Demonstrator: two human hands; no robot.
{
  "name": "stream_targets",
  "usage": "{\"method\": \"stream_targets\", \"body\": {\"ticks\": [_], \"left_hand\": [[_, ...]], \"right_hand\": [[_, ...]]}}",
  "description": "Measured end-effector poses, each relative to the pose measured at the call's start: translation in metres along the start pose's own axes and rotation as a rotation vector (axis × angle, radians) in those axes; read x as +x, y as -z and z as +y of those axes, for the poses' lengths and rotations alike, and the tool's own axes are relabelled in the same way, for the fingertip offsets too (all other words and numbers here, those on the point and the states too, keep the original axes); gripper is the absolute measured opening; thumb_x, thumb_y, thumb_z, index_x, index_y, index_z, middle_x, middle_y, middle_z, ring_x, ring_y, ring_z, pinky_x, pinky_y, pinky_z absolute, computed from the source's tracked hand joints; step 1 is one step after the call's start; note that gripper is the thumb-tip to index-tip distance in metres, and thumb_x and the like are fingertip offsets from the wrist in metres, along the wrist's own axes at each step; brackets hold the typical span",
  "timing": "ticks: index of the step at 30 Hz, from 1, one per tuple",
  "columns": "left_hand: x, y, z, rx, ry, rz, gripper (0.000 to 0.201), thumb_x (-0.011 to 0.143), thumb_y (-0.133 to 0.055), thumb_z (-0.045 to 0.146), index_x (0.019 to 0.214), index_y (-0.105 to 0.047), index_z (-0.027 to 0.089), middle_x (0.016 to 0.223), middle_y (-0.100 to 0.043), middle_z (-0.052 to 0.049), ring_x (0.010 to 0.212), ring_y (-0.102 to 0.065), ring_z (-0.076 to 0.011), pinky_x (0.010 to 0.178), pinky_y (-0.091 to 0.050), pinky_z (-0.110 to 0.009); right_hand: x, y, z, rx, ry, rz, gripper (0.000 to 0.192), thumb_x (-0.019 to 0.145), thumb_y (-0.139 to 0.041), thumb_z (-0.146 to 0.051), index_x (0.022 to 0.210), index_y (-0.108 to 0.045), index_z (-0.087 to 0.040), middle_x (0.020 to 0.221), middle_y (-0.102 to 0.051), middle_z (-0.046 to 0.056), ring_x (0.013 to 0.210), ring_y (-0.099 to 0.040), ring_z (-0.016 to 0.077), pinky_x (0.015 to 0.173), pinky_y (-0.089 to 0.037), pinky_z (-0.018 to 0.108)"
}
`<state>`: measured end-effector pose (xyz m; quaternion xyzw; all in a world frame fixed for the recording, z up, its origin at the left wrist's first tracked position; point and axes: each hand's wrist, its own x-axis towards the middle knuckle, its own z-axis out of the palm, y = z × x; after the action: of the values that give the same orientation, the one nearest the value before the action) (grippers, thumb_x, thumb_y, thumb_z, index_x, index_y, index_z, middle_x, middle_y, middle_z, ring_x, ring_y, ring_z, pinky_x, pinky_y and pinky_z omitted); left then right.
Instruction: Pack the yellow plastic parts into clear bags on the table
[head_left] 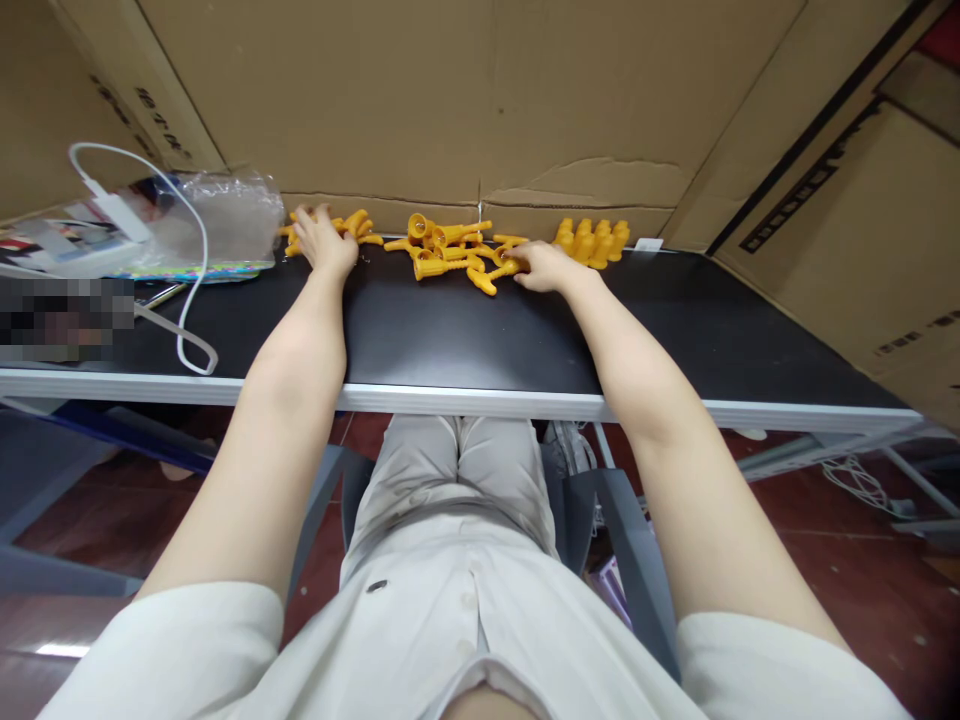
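At upper centre of the frame I see my left hand [324, 240] spread flat on yellow plastic pieces [442, 248] scattered on the black table [465, 340]. My right hand [541, 267] pinches one piece [501, 270], beside a standing cluster [592, 241].
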<state>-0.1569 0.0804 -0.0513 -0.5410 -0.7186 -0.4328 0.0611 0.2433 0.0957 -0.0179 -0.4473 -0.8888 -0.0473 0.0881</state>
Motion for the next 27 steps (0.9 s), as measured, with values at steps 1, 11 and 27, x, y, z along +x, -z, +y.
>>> {"method": "stream_targets", "body": {"ticks": [1, 11, 27], "left_hand": [[0.004, -0.005, -0.002, -0.026, -0.011, 0.036, 0.125, 0.078, -0.021, 0.106, 0.151, -0.057, 0.012, 0.166, -0.048, -0.028, 0.155, -0.04, -0.0457, 0.102, -0.027, -0.066], [-0.022, -0.01, 0.088, -0.105, -0.612, -0.161, 0.078, 0.101, -0.046, 0.068, 0.17, -0.048, 0.034, 0.176, -0.048, -0.014, 0.166, -0.034, -0.042, 0.131, -0.028, -0.07], [-0.052, -0.003, 0.131, -0.181, -0.79, -0.311, 0.072, 0.101, -0.056, 0.053, 0.166, -0.057, 0.023, 0.147, -0.071, -0.02, 0.139, -0.066, -0.0438, 0.12, -0.047, -0.055]], "right_hand": [[0.001, -0.001, 0.0, -0.006, -0.023, -0.018, 0.06, 0.096, -0.063, -0.032, 0.156, -0.069, -0.026, 0.155, -0.07, 0.012, 0.143, -0.062, 0.0386, 0.121, -0.05, 0.058], [-0.007, 0.025, -0.018, -0.063, -0.072, 0.071, 0.042, 0.103, -0.059, -0.031, 0.143, -0.064, -0.017, 0.142, -0.07, 0.022, 0.143, -0.058, 0.0447, 0.124, -0.041, 0.066], [-0.003, 0.029, -0.042, -0.044, -0.035, 0.237, 0.058, 0.11, -0.046, -0.049, 0.155, -0.051, -0.013, 0.131, -0.074, 0.023, 0.133, -0.065, 0.0475, 0.118, -0.046, 0.066]]}}
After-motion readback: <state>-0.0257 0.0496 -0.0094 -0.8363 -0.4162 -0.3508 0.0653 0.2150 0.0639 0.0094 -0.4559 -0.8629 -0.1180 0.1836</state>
